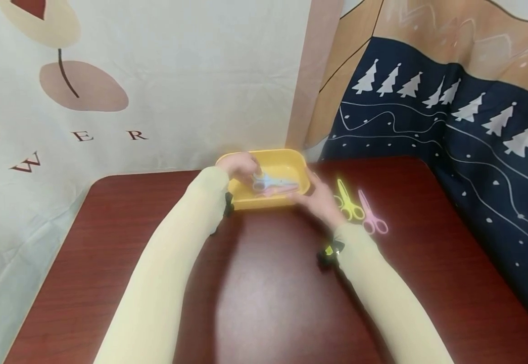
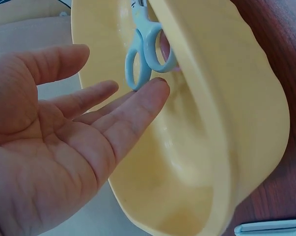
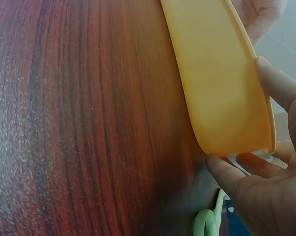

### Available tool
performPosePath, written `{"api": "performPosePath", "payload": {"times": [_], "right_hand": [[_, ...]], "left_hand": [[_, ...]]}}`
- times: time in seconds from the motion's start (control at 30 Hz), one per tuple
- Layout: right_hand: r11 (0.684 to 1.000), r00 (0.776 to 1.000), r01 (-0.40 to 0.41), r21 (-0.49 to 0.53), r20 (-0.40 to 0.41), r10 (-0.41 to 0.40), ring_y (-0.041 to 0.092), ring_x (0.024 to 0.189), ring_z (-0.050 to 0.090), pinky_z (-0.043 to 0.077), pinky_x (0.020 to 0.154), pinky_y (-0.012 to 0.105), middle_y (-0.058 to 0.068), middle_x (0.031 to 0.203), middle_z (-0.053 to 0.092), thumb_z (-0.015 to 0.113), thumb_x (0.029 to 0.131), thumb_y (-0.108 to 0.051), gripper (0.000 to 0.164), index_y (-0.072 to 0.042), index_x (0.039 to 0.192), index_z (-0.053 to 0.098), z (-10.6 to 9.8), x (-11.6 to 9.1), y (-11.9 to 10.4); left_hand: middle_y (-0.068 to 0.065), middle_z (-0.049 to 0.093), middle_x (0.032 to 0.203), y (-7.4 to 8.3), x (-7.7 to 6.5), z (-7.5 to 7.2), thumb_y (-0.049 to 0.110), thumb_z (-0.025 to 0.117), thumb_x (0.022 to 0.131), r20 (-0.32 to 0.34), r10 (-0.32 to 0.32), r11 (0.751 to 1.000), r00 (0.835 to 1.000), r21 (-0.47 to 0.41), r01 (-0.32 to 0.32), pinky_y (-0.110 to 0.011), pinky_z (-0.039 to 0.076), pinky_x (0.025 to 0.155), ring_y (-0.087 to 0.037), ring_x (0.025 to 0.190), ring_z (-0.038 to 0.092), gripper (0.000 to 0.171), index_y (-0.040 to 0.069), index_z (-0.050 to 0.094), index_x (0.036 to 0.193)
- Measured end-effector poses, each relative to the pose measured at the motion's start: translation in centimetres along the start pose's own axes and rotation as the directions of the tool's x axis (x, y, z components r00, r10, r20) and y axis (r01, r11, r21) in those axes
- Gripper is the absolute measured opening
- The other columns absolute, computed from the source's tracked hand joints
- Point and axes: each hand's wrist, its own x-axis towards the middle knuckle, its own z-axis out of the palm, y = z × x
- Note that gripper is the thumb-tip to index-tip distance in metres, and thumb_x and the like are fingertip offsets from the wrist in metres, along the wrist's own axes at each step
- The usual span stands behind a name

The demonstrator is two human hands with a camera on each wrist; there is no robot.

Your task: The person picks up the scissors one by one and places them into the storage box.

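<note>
A yellow plastic tray (image 1: 270, 203) stands at the back of the table. Inside it lie scissors with light blue handles (image 2: 147, 46) and a pink pair (image 1: 278, 190), close together. Over the tray's left part is my left hand (image 1: 240, 166). Its fingers are extended in the left wrist view, with a fingertip right by the blue handle loops. My right hand (image 1: 319, 199) holds the tray's right end, with a fingertip at the rim and others around the end wall (image 3: 231, 137).
Yellow-green scissors (image 1: 349, 202) and another pink pair (image 1: 372, 215) lie on the table (image 1: 273, 293) right of the tray. A pale blue-edged flat thing (image 2: 270, 227) lies beside the tray in the left wrist view. A cloth backdrop (image 1: 191, 91) rises behind the table.
</note>
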Motion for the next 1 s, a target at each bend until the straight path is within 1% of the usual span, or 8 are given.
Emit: {"api": "performPosePath", "payload": {"times": [0.07, 0.1, 0.23, 0.37, 0.6, 0.67, 0.87, 1.0], "right_hand": [[1.000, 1.000, -0.005, 0.000, 0.000, 0.005, 0.025, 0.153, 0.032, 0.028, 0.122, 0.049, 0.000, 0.168, 0.032, 0.084, 0.087, -0.037, 0.097, -0.031, 0.165, 0.026, 0.0, 0.0, 0.1], [1.000, 1.000, -0.006, -0.002, 0.001, 0.006, 0.025, 0.153, 0.031, 0.028, 0.123, 0.049, 0.000, 0.168, 0.031, 0.084, 0.087, -0.037, 0.098, -0.030, 0.165, 0.025, 0.0, -0.1, 0.1], [1.000, 1.000, -0.010, 0.004, -0.001, 0.010, 0.026, 0.153, 0.031, 0.027, 0.123, 0.049, 0.000, 0.168, 0.031, 0.084, 0.086, -0.036, 0.098, -0.030, 0.165, 0.026, 0.1, -0.2, 0.0], [1.000, 1.000, -0.021, 0.010, -0.001, 0.021, 0.026, 0.153, 0.031, 0.026, 0.123, 0.050, 0.000, 0.168, 0.031, 0.085, 0.085, -0.036, 0.099, -0.032, 0.164, 0.025, 0.1, -0.3, -0.1], [1.000, 1.000, -0.023, 0.010, -0.002, 0.023, 0.024, 0.153, 0.030, 0.027, 0.123, 0.049, -0.002, 0.168, 0.032, 0.085, 0.083, -0.042, 0.101, -0.034, 0.164, 0.026, 0.2, -0.2, 0.0], [1.000, 1.000, -0.019, 0.010, 0.002, 0.019, 0.024, 0.153, 0.031, 0.028, 0.122, 0.050, -0.003, 0.168, 0.032, 0.086, 0.083, -0.043, 0.101, -0.035, 0.164, 0.026, 0.2, -0.1, 0.0], [1.000, 1.000, -0.019, 0.010, 0.002, 0.019, 0.024, 0.153, 0.031, 0.028, 0.122, 0.050, -0.004, 0.168, 0.032, 0.086, 0.083, -0.042, 0.100, -0.036, 0.164, 0.026, 0.1, -0.1, 0.1], [1.000, 1.000, -0.024, 0.005, 0.001, 0.024, 0.023, 0.153, 0.031, 0.028, 0.122, 0.050, -0.005, 0.168, 0.031, 0.086, 0.083, -0.044, 0.101, -0.036, 0.164, 0.026, 0.1, -0.1, 0.1]], "left_hand": [[-0.020, 0.061, 0.128, 0.0, -0.1, 0.1, 0.008, 0.058, 0.098, 0.019, -0.044, 0.989, 0.999, -0.141, 0.046, -0.040, 0.053, 0.100, -0.029, 0.104, 0.062, 0.037, -0.007, 0.059, 0.132], [-0.021, 0.059, 0.128, 0.0, -0.2, 0.2, 0.007, 0.055, 0.099, 0.024, -0.086, 0.965, 0.996, -0.248, 0.089, -0.040, 0.054, 0.099, -0.029, 0.103, 0.061, 0.040, -0.008, 0.056, 0.135], [-0.020, 0.054, 0.131, -0.2, -0.2, 0.4, 0.004, 0.054, 0.100, 0.045, -0.124, 0.924, 0.991, -0.358, 0.132, -0.042, 0.052, 0.103, -0.028, 0.105, 0.058, 0.046, -0.009, 0.048, 0.144], [-0.023, 0.052, 0.140, -0.3, -0.2, 0.4, 0.006, 0.054, 0.100, 0.037, -0.136, 0.925, 0.990, -0.353, 0.141, -0.041, 0.051, 0.105, -0.032, 0.115, 0.057, 0.051, -0.009, 0.043, 0.148], [-0.026, 0.044, 0.154, -0.6, -1.0, 0.1, 0.008, 0.053, 0.101, 0.027, -0.114, 0.929, 0.993, -0.350, 0.116, -0.043, 0.052, 0.104, -0.040, 0.131, 0.056, 0.055, -0.009, 0.038, 0.152], [-0.026, 0.043, 0.155, -0.8, -1.4, 0.0, 0.009, 0.052, 0.102, 0.020, -0.105, 0.928, 0.994, -0.359, 0.105, -0.043, 0.052, 0.104, -0.041, 0.132, 0.056, 0.055, -0.009, 0.037, 0.153], [-0.027, 0.051, 0.149, -1.3, -2.5, -0.6, 0.009, 0.051, 0.104, -0.033, -0.088, 0.929, 0.996, -0.364, 0.070, -0.043, 0.053, 0.102, -0.043, 0.130, 0.058, 0.053, -0.009, 0.039, 0.152], [-0.029, 0.050, 0.149, -1.5, -3.2, -0.9, 0.009, 0.051, 0.105, -0.064, -0.073, 0.929, 0.995, -0.366, 0.045, -0.044, 0.053, 0.102, -0.043, 0.129, 0.058, 0.051, -0.010, 0.040, 0.151]]}}
